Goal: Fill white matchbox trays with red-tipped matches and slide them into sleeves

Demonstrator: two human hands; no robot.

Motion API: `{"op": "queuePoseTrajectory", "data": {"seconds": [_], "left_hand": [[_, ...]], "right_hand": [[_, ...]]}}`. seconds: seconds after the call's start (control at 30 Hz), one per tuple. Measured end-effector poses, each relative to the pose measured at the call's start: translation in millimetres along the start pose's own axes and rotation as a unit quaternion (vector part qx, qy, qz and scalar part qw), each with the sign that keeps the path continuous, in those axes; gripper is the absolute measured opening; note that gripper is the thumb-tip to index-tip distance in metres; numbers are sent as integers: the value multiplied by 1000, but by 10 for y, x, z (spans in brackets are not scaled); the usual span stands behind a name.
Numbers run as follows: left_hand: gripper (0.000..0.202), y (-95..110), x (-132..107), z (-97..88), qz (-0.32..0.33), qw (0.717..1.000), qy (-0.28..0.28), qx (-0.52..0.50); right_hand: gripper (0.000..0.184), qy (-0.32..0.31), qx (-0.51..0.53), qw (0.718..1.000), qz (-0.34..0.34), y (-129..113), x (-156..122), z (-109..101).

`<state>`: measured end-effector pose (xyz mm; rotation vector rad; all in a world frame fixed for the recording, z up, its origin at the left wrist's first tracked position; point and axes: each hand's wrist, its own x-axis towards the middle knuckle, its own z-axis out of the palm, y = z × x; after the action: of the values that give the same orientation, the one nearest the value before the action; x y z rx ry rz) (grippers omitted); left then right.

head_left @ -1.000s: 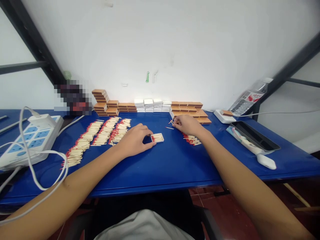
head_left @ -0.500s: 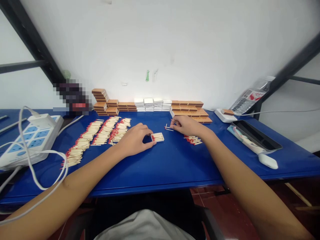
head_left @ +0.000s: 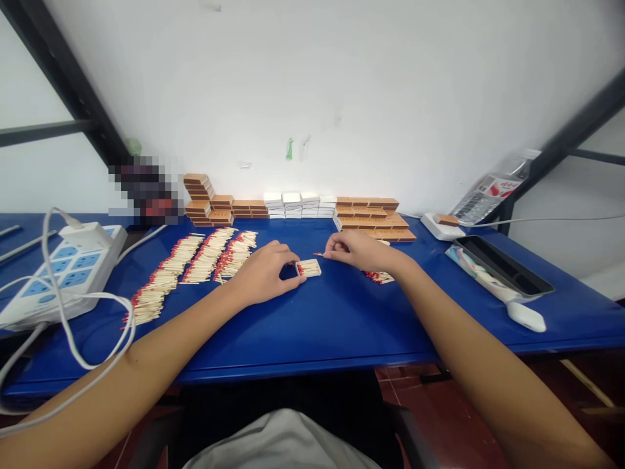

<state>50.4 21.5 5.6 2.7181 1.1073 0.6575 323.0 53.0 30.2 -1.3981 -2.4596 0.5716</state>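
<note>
Between thumb and fingers, my left hand [head_left: 270, 272] grips the left end of a white matchbox tray [head_left: 315, 271], which lies on the blue table with red-headed matches in it. My right hand [head_left: 352, 250] is closed in a pinch on a few matches [head_left: 318, 254], their red heads pointing left, just beyond the tray's right end. A small heap of loose matches [head_left: 379, 277] lies partly hidden behind my right wrist. Left of my left hand, more matches are spread in three slanting rows [head_left: 208, 255].
Along the wall stand brown matchboxes [head_left: 374, 221] and stacked white trays [head_left: 291, 203]. To the left lies a power strip [head_left: 63, 267] with white cables crossing my left forearm. On the right are a phone [head_left: 502, 264], a white earphone case [head_left: 526, 316] and a tilted plastic bottle [head_left: 493, 189].
My right hand has moved slightly left and nearer the tray, and the matches in it now lie closer together. My left hand keeps its hold on the tray.
</note>
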Motion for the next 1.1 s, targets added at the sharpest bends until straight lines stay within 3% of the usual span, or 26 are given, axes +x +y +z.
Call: {"op": "queuePoseTrajectory", "data": {"seconds": [0.37,0.6,0.7,0.87,1.1], "left_hand": [[25,-16,5,16,5,1000,0,0],[29,-13,-7,19,6,1000,-2,-10],[28,-8,-5,20,6,1000,-3,-19],[27,-12,0,18,10,1000,-1,-18],[30,2,-2,4,6,1000,-5,-13]], "right_hand": [[22,-3,59,996,-68,-211,6,180],[20,101,34,989,-99,-72,132,245],[15,93,-11,991,-100,-7,190,301],[14,71,-71,994,-29,7,194,288],[12,97,-155,977,107,100,109,87]]}}
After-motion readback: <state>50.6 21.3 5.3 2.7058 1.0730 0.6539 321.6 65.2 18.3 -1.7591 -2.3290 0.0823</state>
